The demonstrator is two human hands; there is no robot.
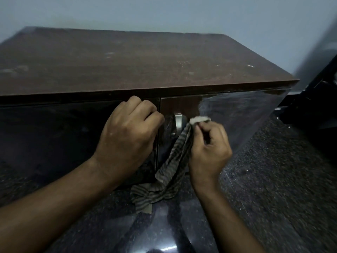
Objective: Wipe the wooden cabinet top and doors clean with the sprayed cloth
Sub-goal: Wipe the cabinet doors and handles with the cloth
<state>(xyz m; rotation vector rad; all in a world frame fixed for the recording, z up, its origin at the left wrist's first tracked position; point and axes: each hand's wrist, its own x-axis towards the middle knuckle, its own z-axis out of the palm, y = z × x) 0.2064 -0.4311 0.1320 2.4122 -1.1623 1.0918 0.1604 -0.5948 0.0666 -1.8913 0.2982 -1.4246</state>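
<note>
A low brown wooden cabinet fills the view, its dusty top (138,61) facing me. Two glossy doors sit below it. The right door (237,121) shows smeared streaks and bears a metal handle (177,125). My right hand (209,148) pinches a striped grey cloth (171,170) beside that handle, and the cloth hangs down to the floor. My left hand (127,137) is curled at the inner edge of the left door (54,139), just left of the handle. What its fingers hold is hidden.
The cabinet stands against a pale blue wall (164,13). A dark speckled polished floor (273,179) lies in front. Dark furniture (317,99) stands at the right, close to the cabinet's right corner.
</note>
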